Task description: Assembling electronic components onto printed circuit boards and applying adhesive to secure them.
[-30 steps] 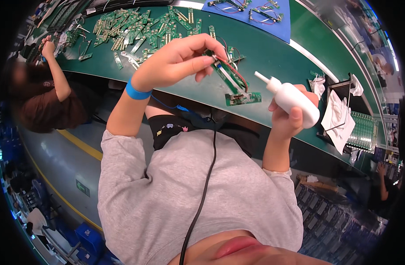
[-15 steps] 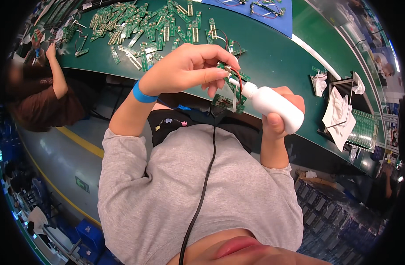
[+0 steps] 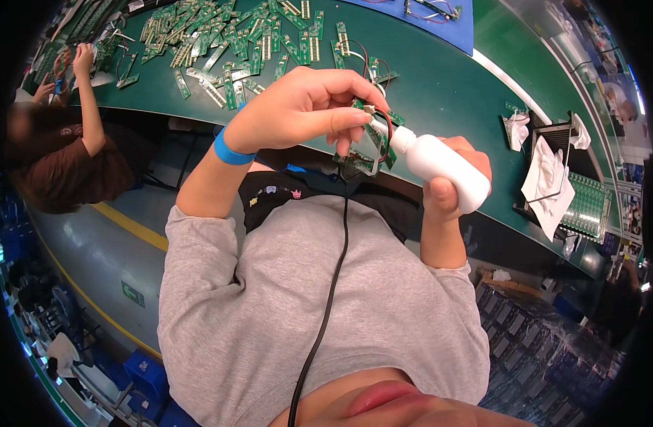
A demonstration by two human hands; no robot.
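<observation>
My left hand [image 3: 312,107], with a blue band [image 3: 232,149] at its wrist, pinches a green circuit board [image 3: 362,158] with red, black and white wires by its upper end. The board hangs tilted over the near table edge. My right hand [image 3: 451,178] is wrapped round a white squeeze bottle [image 3: 444,171], which lies tilted with its nozzle toward the board. The nozzle's narrow tip is beside the wire connector close to my left fingertips; whether it touches cannot be made out.
Many loose green boards [image 3: 234,43] lie heaped on the green table [image 3: 440,85]. A blue mat [image 3: 440,28] with wired boards is at the back. On the right stands a black rack [image 3: 554,135] with white paper [image 3: 547,188]. A co-worker's arm [image 3: 90,107] reaches over the table at left.
The board in my left hand has turned slightly, and the bottle has shifted a little. At far left, the co-worker's hand has risen.
</observation>
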